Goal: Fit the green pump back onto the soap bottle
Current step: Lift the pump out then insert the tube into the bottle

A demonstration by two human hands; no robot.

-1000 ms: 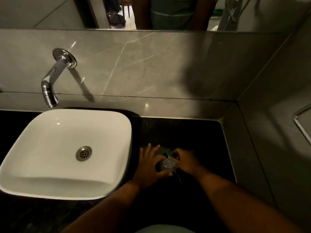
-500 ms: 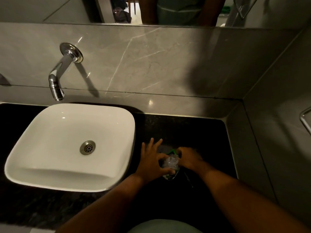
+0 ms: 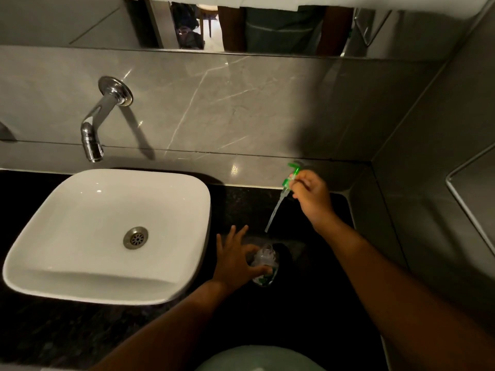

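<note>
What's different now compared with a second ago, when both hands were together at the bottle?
The right hand has lifted the green pump up and away, its clear tube hanging outside the clear plastic soap bottle. The left hand still grips the bottle on the black counter; the white basin is unchanged.

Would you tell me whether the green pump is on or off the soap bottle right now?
Off. The right hand holds the green pump up, its tube hanging clear of the soap bottle, which the left hand steadies.

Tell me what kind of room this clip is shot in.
Most likely a bathroom vanity: a white square ceramic basin sits on a black stone counter, a chrome wall-mounted tap pokes out of grey marble-look tiles, and a mirror runs above.
</note>
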